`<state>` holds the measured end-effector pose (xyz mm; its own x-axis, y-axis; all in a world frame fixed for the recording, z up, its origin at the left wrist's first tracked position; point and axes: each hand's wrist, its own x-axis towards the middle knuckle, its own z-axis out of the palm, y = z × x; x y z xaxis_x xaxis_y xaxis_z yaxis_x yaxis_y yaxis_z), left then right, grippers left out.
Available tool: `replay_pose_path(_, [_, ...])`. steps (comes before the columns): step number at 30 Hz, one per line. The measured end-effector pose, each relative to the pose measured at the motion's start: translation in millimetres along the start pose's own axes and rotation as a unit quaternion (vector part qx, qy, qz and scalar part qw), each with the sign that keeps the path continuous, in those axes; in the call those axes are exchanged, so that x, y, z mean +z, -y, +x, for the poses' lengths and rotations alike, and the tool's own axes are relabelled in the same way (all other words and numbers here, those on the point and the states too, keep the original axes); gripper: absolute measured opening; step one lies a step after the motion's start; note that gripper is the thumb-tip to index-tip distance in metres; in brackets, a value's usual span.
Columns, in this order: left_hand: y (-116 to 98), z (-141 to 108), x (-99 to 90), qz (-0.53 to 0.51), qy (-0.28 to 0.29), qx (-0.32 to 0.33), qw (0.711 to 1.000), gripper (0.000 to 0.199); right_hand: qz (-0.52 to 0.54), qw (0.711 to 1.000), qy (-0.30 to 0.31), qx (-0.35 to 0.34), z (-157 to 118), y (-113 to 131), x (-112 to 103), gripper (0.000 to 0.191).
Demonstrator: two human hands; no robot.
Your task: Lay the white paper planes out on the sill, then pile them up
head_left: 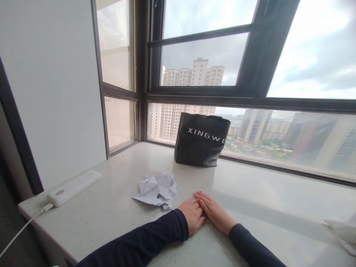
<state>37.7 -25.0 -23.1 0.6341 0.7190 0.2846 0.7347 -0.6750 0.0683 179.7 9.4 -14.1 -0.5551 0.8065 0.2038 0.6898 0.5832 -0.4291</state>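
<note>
My left hand (194,216) rests palm down on the pale stone windowsill (116,230), holding nothing. Its fingers lie low against the surface with the thumb apart. My right hand (216,212) lies flat beside it, fingers stretched out and touching the left hand's fingertips, partly covering them. Red polish shows on several nails. Just beyond the left hand sits a small group of folded white paper pieces (162,188), with pointed corners and creased facets. How many pieces there are is hard to make out.
A black bag (200,142) with white lettering stands upright against the window. At the left edge lies a white power bank (74,188) with a plugged-in cable (25,227). Something pale and crumpled (343,233) is at the far right. A white panel (58,92) borders the left side.
</note>
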Motion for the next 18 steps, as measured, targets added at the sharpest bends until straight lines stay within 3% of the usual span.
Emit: replay_pose_path(18, [-0.1, 0.6, -2.6, -0.002, 0.010, 0.001, 1.000, 0.041, 0.005, 1.000, -0.013, -0.008, -0.6, -1.8, 2.0, 0.049])
